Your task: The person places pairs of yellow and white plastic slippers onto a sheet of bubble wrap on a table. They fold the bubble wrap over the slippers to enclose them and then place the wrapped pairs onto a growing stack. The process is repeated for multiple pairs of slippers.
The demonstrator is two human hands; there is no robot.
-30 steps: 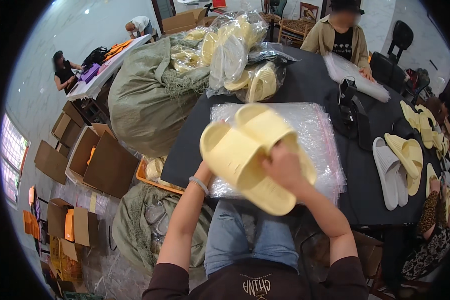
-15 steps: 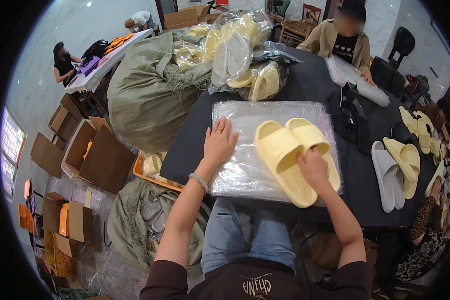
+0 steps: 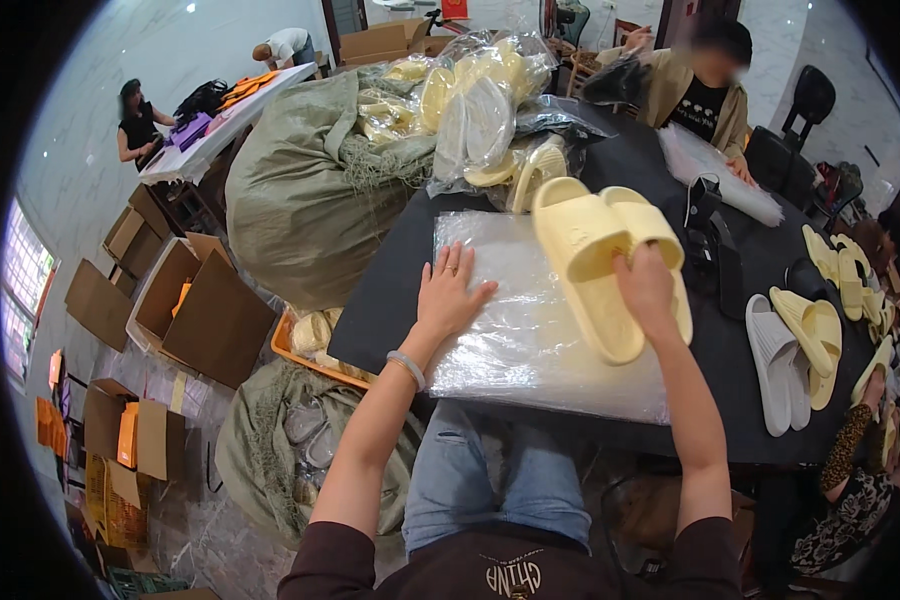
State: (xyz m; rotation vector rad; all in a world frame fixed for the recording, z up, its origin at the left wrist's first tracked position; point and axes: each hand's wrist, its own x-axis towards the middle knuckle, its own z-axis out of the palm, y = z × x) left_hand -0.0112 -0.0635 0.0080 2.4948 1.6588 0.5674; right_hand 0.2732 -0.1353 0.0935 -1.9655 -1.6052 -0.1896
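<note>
My right hand (image 3: 645, 288) grips a pair of pale yellow slide slippers (image 3: 595, 265) between their inner sides, with the fingers partly hidden by the straps. The pair is over the right part of a flat stack of clear plastic bags (image 3: 505, 330). Flat on the left part of that stack lies my left hand (image 3: 452, 295), fingers spread and holding nothing. Beyond the stack, bagged slippers (image 3: 475, 110) in yellow and grey are heaped against a big green woven sack (image 3: 300, 200).
On the black table (image 3: 385, 285), grey slippers (image 3: 770, 360) and yellow slippers (image 3: 812, 325) stand at the right, near a black device (image 3: 710, 250). Across the table a person (image 3: 705, 95) handles clear bags (image 3: 725, 175). Open cardboard boxes (image 3: 215, 320) stand on the floor at left.
My right hand has lifted the yellow slippers away from me and slightly right. My left hand stays on the bags. The person opposite has raised a dark bag.
</note>
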